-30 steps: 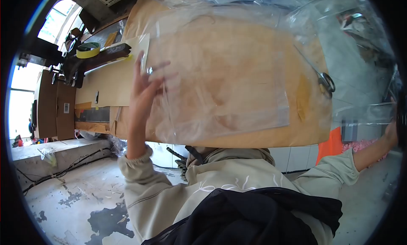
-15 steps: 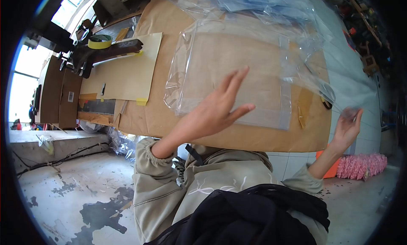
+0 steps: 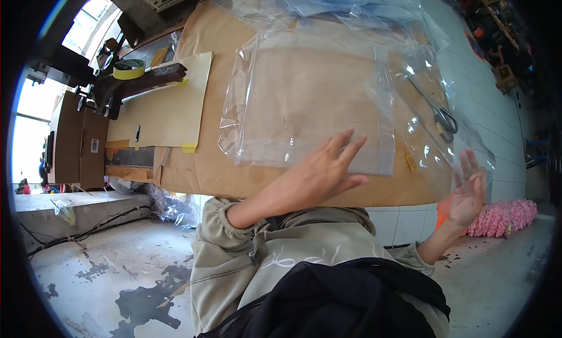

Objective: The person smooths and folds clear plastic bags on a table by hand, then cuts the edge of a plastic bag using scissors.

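A clear plastic bag point(image 3: 316, 98) lies flat on the brown-paper-covered table in front of me. My left hand point(image 3: 325, 171) hovers at its front edge, open, fingers stretched to the right and holding nothing. A loose piece of clear film point(image 3: 424, 115) spreads over the table's right side and reaches past its edge. Beside that film's near corner is my right hand point(image 3: 466, 191), palm up, with its fingers raised and apart; it looks empty. Scissors point(image 3: 442, 122) with dark handles show at the right edge, near the film.
More clear plastic point(image 3: 351, 4) is heaped at the back. A sealing machine arm point(image 3: 149, 80) carrying a yellow tape roll point(image 3: 129, 69) stands left over a cream board point(image 3: 187, 98). A cardboard box point(image 3: 79, 139) is farther left. A pink fluffy bundle point(image 3: 503, 218) lies at the lower right.
My left hand has come down and toward me, off the middle of the bag. My right hand has gone from a pinch on the film to spread fingers, moving slightly left. The scissors show more fully.
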A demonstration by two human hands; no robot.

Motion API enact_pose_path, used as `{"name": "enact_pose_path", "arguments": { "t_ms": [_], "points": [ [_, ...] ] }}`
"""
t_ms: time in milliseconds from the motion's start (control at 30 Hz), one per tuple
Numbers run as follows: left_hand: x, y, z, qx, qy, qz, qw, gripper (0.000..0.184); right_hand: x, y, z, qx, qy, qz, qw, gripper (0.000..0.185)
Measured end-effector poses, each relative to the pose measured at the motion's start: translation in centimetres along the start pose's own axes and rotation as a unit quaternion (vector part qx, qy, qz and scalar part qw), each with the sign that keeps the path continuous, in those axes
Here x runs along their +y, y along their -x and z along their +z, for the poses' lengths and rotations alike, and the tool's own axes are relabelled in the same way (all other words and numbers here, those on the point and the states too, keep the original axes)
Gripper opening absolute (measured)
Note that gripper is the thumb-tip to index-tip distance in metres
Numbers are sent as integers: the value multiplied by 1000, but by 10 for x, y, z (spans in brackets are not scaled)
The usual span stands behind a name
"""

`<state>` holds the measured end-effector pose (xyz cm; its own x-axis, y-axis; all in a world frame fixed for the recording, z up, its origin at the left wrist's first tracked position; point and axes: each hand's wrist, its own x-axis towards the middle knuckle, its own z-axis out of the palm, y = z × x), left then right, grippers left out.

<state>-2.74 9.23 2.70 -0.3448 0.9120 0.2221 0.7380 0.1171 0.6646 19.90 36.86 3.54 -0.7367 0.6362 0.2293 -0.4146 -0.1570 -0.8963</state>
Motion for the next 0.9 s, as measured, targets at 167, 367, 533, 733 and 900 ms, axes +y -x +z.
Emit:
{"name": "enact_pose_path", "arguments": {
  "t_ms": [167, 367, 533, 733, 900],
  "points": [
    [22, -1, 15, 53, 370, -101, 922, 79, 31, 9, 66, -346, 69, 62, 934, 27],
    [20, 6, 54, 128, 459, -177, 861, 67, 54, -21, 103, -374, 327, 182, 849, 47],
    [30, 5, 45, 70, 335, -203, 918, 26, 56, -67, 166, -220, 225, 284, 906, 40],
    [35, 8, 39, 35, 356, -193, 914, 25, 127, -125, 148, -404, 473, -101, 777, 37],
    [31, 14, 33, -10, 381, -169, 909, 29, 140, -153, 178, -329, 476, -99, 809, 34]
  ]
}}
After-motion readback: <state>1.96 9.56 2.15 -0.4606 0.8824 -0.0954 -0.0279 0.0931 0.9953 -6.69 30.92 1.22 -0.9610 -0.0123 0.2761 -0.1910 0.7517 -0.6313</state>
